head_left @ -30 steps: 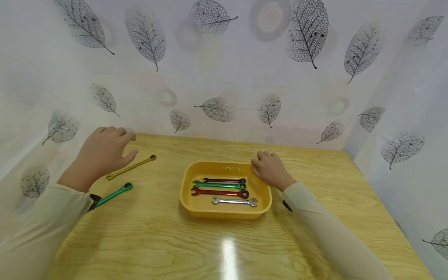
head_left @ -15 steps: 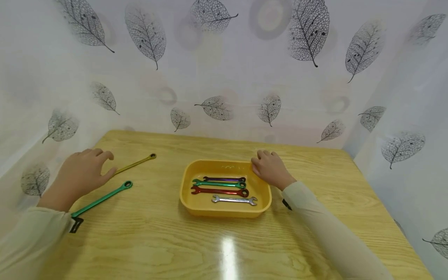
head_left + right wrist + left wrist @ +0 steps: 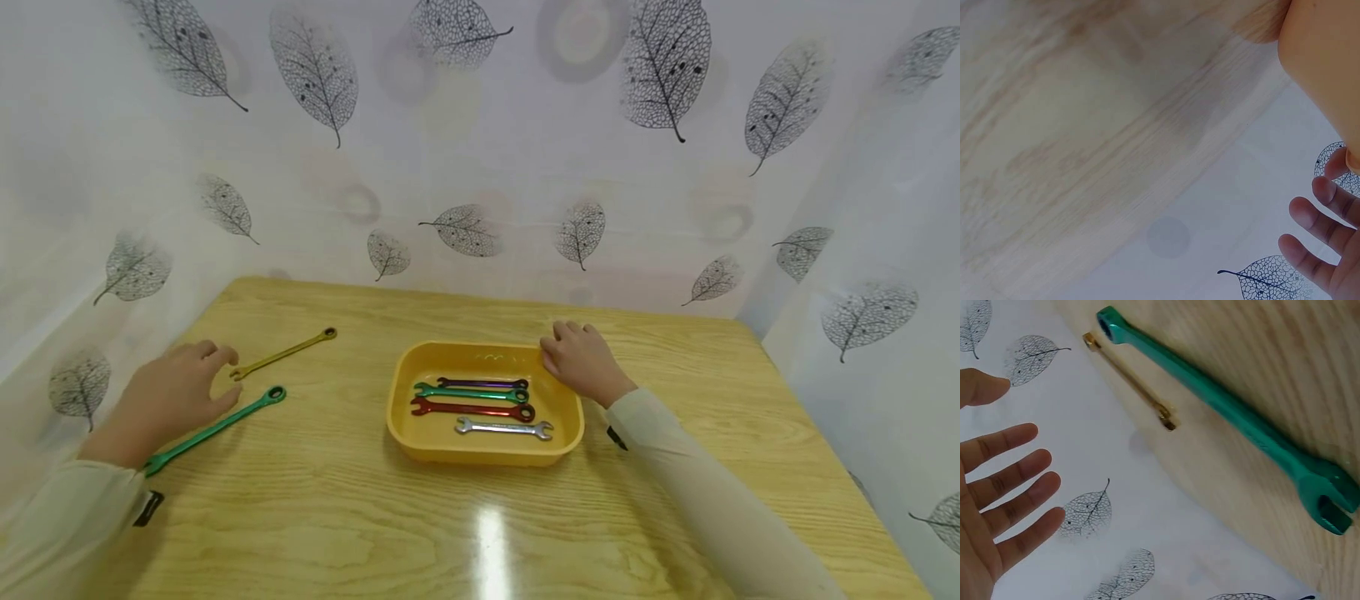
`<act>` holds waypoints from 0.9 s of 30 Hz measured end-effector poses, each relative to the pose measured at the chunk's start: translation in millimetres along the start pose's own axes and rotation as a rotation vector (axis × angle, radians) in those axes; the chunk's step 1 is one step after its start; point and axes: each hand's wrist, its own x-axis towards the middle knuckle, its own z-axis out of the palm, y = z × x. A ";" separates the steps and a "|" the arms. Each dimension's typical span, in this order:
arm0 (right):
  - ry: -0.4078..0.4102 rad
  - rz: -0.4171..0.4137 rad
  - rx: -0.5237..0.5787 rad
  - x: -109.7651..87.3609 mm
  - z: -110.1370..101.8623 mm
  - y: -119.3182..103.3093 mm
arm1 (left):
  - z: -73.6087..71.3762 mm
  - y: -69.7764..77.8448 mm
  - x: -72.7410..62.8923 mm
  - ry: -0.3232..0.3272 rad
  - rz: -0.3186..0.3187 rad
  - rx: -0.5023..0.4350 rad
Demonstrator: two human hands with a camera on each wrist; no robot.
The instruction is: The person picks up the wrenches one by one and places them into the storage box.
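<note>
My left hand [image 3: 168,400] hovers with spread fingers over the left of the table, holding nothing. Beneath it lies a green combination wrench [image 3: 225,423], its open end partly behind the wrist. Just beyond the fingertips is a yellow wrench [image 3: 285,353]; it looks gold in the left wrist view. My right hand [image 3: 581,358] grips the back right corner of a yellow plastic tray [image 3: 480,458], thumb inside the rim and other fingers outside. Side by side in the tray lie a purple wrench [image 3: 480,383], a green wrench [image 3: 468,394], a red wrench [image 3: 472,409] and a silver open-end wrench [image 3: 502,428].
The wooden table [image 3: 360,533] ends at a white leaf-printed cloth [image 3: 480,150] behind it. More of this cloth hangs along both sides. Dark wrist-camera parts show below the two pale sleeves [image 3: 697,475].
My left hand has moved left and toward me, away from the yellow wrench's middle, uncovering more of both loose wrenches. The right hand and tray have stayed in place.
</note>
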 end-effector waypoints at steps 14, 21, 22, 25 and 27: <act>0.006 0.003 0.010 -0.6 0.1 0.5 | 16.7 -3.4 -7.2 -0.033 0.061 -0.045; 0.005 0.005 0.002 -1.0 -0.8 -0.2 | 25.6 -4.4 -10.2 -0.067 0.050 -0.052; 0.006 0.004 0.002 -1.0 -0.9 -0.3 | 26.5 -4.6 -10.9 -0.079 0.046 -0.056; 0.012 0.000 0.001 -1.0 -1.1 -0.5 | 28.6 -4.9 -12.5 -0.114 0.030 -0.058; 0.014 0.000 0.004 -0.9 -1.1 -0.5 | 29.5 -4.9 -13.2 -0.128 0.031 -0.061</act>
